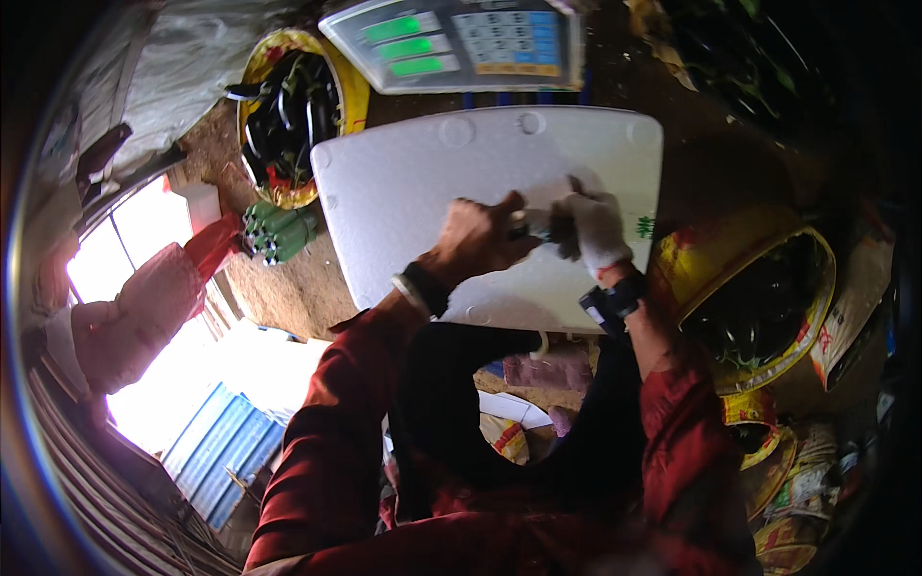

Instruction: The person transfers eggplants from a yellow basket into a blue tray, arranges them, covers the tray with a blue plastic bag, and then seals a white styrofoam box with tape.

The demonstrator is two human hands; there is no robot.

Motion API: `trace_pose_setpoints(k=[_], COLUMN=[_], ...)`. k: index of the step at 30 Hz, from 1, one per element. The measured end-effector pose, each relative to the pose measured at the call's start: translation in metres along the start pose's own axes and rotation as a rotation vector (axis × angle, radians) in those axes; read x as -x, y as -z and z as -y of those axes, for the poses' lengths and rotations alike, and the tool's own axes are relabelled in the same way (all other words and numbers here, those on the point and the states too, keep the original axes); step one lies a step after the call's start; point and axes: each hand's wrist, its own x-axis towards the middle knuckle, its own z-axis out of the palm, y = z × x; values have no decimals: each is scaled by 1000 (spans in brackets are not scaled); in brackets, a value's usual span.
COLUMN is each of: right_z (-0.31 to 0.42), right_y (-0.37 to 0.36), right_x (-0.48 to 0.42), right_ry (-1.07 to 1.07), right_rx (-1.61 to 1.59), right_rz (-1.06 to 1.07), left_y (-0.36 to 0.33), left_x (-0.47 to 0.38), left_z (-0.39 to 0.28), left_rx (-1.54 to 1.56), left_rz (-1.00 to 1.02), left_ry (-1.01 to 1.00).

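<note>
A closed white foam box lies before me, its lid bearing round marks and some green writing. Over the lid's middle, my bare left hand curls its fingers around a small dark and pale object that I cannot identify. Close on its right, my right hand wears a pale glove with dark fingertips; motion blur hides whether it grips anything. A strip of something grey, perhaps tape, seems to show between the hands. Just beyond the box stands a digital weighing scale with green-lit displays.
Baskets of eggplants stand at the upper left and right, with more eggplants at the upper right. Green bottles stand left of the box. Another person's pink sleeve and red glove are at the far left.
</note>
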Motion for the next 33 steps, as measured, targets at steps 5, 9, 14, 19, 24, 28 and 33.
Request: trace_pose_setpoints(k=[5, 9, 14, 19, 24, 28, 33], right_z=[-17, -22, -12, -16, -60, -71, -77], right_y=[3, -1, -8, -100, -239, -258, -248], right_x=[-12, -16, -13, -4, -36, -46, -50], right_ry=[147, 306, 97, 49, -44, -147, -69], right_rx=[16, 193, 336, 334, 481, 388, 457], right_rz=[-116, -341, -466, -503, -155, -149, -232], left_y=[2, 24, 110, 146, 59, 32, -12], left_x=[-11, -5, 104, 192, 187, 206, 207], left_z=[-12, 6, 150, 284, 319, 280, 203], left_rx=[-1, 249, 199, -162, -9, -97, 589], left_rz=[150, 398, 472, 328, 38, -565, -558], left_ry=[41, 48, 169, 586, 526, 577, 770])
